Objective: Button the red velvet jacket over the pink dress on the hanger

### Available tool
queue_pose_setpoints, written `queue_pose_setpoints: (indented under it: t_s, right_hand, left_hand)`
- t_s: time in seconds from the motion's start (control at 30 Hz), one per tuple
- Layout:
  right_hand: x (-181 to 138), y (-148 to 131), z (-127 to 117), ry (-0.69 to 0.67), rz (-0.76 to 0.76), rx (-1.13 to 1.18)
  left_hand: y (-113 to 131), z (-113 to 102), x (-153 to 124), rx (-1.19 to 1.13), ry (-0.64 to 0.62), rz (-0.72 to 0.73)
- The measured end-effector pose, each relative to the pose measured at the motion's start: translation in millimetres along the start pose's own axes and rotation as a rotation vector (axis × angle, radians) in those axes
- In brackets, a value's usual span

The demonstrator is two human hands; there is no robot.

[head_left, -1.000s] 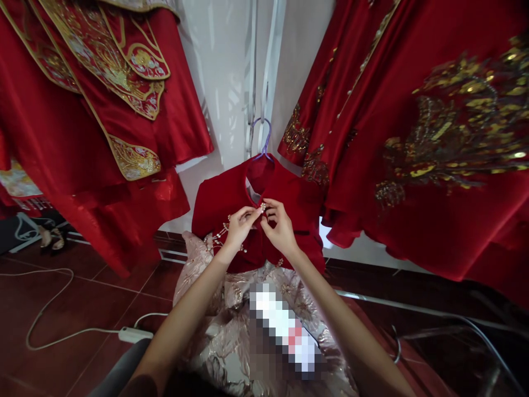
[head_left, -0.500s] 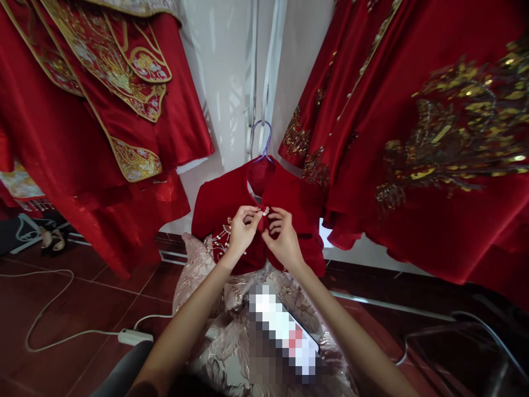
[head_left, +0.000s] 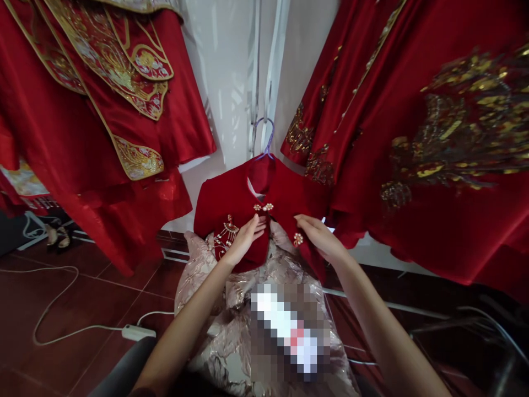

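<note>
1. Fingers of the left hand [head_left: 243,241] lie flat and loosely spread against the left front panel of the jacket [head_left: 231,201], thumb under the panel's edge, so this grip pinches the cloth lightly near the opening.
2. Right hand [head_left: 320,238] holds the right front panel, fingers curled over its edge and pulling it out to the side; this grip is closed on the cloth.
3. Jacket is small, red and velvety, and hangs on a purple hanger [head_left: 264,138] straight ahead, between the two hands, its front parted below the collar.
4. Top clasp [head_left: 263,207], pearl and gold, sits closed just above the left hand's fingertips.
5. Loose button [head_left: 298,239] of the same kind shows on the right panel, just beside the right hand.
6. Beaded tassel ornament [head_left: 226,234] hangs on the left panel, beside the left wrist.
7. Pale brocade skirt [head_left: 215,309] spreads below the jacket and under both forearms.
8. Red gowns with gold embroidery hang on either side: one at the left [head_left: 95,110], one at the right [head_left: 433,138].
9. White cable [head_left: 74,331] runs over the dark red floor [head_left: 82,298] at lower left, ending at a white plug block [head_left: 138,332].
</note>
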State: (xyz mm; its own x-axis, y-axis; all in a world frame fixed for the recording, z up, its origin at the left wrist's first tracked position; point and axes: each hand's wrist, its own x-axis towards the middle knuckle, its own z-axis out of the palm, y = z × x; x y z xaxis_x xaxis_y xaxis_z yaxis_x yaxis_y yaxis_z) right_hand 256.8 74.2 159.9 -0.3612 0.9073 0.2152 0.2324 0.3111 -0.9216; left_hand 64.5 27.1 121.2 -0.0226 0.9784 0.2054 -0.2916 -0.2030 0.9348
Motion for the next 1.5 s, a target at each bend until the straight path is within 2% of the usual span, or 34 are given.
queue_pose_setpoints:
  t_s: [0.1, 0.2, 0.3, 0.33, 0.43, 0.47, 0.5, 0.6, 0.67, 0.8, 0.97, 1.13, 1.2, 1.3, 1.4, 1.5]
  right_hand:
    - [-10, -13, 14, -0.096, -0.051, 0.122]
    - [-22, -17, 30, -0.253, -0.166, 0.076]
    - [-28, -14, 37, -0.19, -0.262, -0.104]
    - [-29, -13, 37, -0.145, -0.281, -0.154]
    - [-30, -17, 38, -0.089, -0.289, -0.207]
    - [-30, -20, 39, -0.1, -0.278, -0.201]
    - [-30, -23, 41, -0.123, -0.265, -0.189]
    - [-28, -33, 51, -0.213, -0.243, -0.121]
    - [-25, -35, 62, -0.223, -0.248, -0.093]
    - [-16, -24, 88, -0.097, -0.258, -0.122]
    - [-4, -3, 114, -0.057, -0.233, -0.031]
    - [6, 7, 119, 0.02, -0.23, -0.046]
    - [9, 6, 116, 0.045, -0.241, -0.05]
    - [13, -1, 112, 0.052, -0.272, -0.04]
    - [21, -8, 113, 0.05, -0.275, -0.043]
    - [31, -10, 120, 0.078, -0.258, -0.022]
  left_hand:
    - [-3, -1, -14, 0.009, -0.1, -0.049]
    - [-3, -8, -20, 0.206, -0.073, 0.027]
    - [7, -25, -18, 0.476, -0.022, 0.134]
    - [12, -32, -16, 0.542, 0.049, 0.175]
    - [25, -51, -11, 0.621, 0.421, 0.321]
    - [27, -54, -10, 0.622, 0.512, 0.352]
    - [28, -56, -10, 0.621, 0.545, 0.367]
    - [23, -55, -15, 0.6, 0.385, 0.344]
    - [16, -54, -21, 0.531, 0.281, 0.298]
    - [4, -61, -35, 0.316, 0.271, 0.194]
    - [-5, -71, -38, 0.225, 0.206, 0.144]
    - [-7, -76, -25, 0.474, 0.265, 0.208]
    - [-4, -81, -17, 0.557, 0.382, 0.286]
    - [-1, -89, -4, 0.538, 0.556, 0.341]
    - [-3, -93, 5, 0.465, 0.536, 0.281]
    - [-6, -92, 9, 0.451, 0.543, 0.283]
